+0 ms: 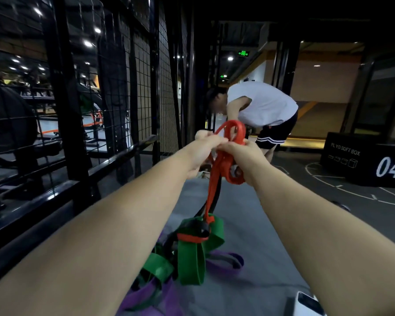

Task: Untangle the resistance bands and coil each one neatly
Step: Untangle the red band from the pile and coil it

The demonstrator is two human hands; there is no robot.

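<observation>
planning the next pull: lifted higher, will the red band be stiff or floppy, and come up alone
Probably floppy: the red band hangs in limp loops between the left hand and right hand. Likely drags others: lower down it wraps the green band and a black band.

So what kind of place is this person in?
Very likely a gym: a black box marked PLYO SOFT BOX, an exercise machine behind the wire mesh, and tangled resistance bands on a grey mat.

Black plyo box (372, 160), wire-mesh fence (144, 71), bending person (260, 106).
</observation>
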